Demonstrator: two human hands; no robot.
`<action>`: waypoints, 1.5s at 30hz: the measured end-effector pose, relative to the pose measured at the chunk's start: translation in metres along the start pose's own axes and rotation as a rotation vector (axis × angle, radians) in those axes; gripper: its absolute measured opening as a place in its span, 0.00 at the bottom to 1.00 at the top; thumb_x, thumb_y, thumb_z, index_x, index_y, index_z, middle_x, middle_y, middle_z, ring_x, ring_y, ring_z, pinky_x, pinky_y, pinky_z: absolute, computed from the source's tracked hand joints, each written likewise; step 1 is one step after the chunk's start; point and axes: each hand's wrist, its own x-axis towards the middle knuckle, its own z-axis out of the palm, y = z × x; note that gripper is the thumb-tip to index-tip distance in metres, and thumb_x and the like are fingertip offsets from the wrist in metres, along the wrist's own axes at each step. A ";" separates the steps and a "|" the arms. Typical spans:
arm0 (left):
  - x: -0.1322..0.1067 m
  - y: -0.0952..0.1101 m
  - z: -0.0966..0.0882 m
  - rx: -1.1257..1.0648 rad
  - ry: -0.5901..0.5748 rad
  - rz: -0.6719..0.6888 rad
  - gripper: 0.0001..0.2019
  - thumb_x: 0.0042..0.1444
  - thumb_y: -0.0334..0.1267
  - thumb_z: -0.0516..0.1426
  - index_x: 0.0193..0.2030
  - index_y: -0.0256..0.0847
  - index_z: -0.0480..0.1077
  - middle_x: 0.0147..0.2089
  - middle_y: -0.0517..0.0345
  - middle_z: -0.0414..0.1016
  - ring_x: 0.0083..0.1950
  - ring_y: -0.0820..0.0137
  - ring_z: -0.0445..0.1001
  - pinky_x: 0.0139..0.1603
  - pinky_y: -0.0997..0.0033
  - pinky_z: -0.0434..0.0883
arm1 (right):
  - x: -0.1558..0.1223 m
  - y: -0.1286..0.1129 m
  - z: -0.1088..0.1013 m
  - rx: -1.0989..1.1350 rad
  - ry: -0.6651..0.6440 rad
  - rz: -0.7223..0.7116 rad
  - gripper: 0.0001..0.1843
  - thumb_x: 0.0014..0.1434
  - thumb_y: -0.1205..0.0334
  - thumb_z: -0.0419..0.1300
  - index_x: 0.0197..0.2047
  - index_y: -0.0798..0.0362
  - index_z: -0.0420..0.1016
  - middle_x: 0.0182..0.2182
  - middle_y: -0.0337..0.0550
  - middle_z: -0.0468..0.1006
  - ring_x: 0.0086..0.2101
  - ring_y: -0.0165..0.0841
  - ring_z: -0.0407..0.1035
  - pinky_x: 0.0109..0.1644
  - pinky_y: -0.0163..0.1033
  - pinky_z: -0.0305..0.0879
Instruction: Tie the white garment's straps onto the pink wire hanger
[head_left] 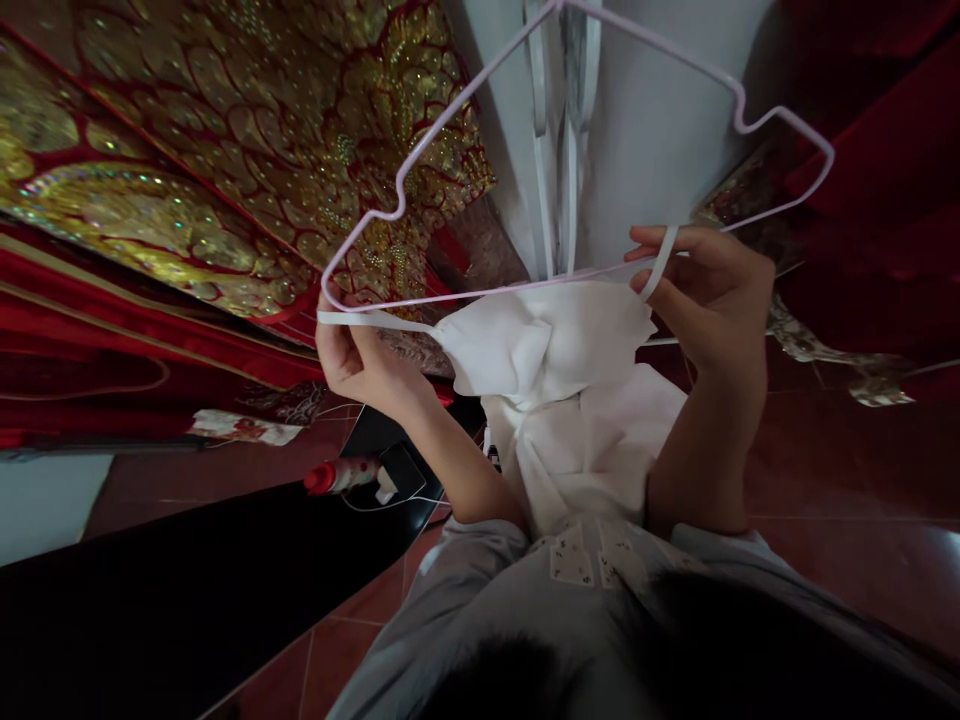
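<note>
White garment (547, 345) held by left hand (358, 352), right hand (712, 295).

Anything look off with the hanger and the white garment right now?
Yes. The white garment sags bunched below the hanger, with neither strap in its shoulder notches. The left hand pulls one strap taut near the hanger's left corner; the other strap loops over the right hand.
</note>
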 end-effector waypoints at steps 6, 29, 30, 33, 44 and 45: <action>0.013 -0.022 -0.019 -0.191 -0.123 -0.066 0.19 0.58 0.39 0.63 0.56 0.37 0.75 0.67 0.41 0.78 0.70 0.60 0.77 0.73 0.60 0.72 | 0.002 0.003 -0.003 -0.036 0.044 0.003 0.17 0.56 0.53 0.76 0.51 0.35 0.88 0.39 0.35 0.82 0.26 0.25 0.66 0.27 0.35 0.57; 0.047 0.031 0.035 0.022 -0.640 -0.209 0.08 0.67 0.19 0.64 0.42 0.33 0.82 0.40 0.58 0.79 0.45 0.72 0.76 0.51 0.73 0.73 | 0.001 0.003 0.000 -0.194 0.036 0.020 0.21 0.59 0.36 0.72 0.53 0.32 0.84 0.46 0.42 0.80 0.30 0.32 0.68 0.33 0.48 0.71; 0.042 0.024 0.032 -0.018 -0.561 -0.216 0.08 0.68 0.19 0.63 0.45 0.34 0.81 0.41 0.58 0.79 0.45 0.72 0.77 0.49 0.73 0.74 | 0.001 0.002 0.000 -0.193 0.040 0.024 0.21 0.60 0.37 0.71 0.54 0.32 0.83 0.47 0.42 0.80 0.30 0.32 0.69 0.33 0.48 0.71; 0.020 0.004 0.025 -0.194 -0.225 -0.387 0.11 0.70 0.21 0.60 0.50 0.41 0.75 0.39 0.61 0.78 0.37 0.73 0.76 0.41 0.72 0.74 | -0.001 0.000 0.004 -0.191 0.031 0.033 0.19 0.61 0.39 0.71 0.52 0.34 0.83 0.47 0.41 0.82 0.29 0.32 0.68 0.32 0.47 0.69; -0.021 0.011 0.034 -0.280 -0.251 -0.662 0.10 0.77 0.34 0.50 0.40 0.45 0.64 0.28 0.62 0.69 0.32 0.69 0.80 0.39 0.69 0.77 | 0.029 0.059 -0.067 -0.046 0.637 -0.447 0.22 0.49 0.45 0.81 0.47 0.36 0.89 0.40 0.36 0.85 0.43 0.35 0.81 0.50 0.46 0.78; -0.021 0.012 0.034 -0.265 -0.251 -0.673 0.10 0.77 0.34 0.50 0.40 0.45 0.64 0.28 0.62 0.69 0.32 0.68 0.80 0.39 0.69 0.77 | 0.032 0.061 -0.076 -0.062 0.637 -0.449 0.22 0.48 0.42 0.80 0.47 0.36 0.90 0.41 0.34 0.85 0.43 0.35 0.81 0.51 0.47 0.78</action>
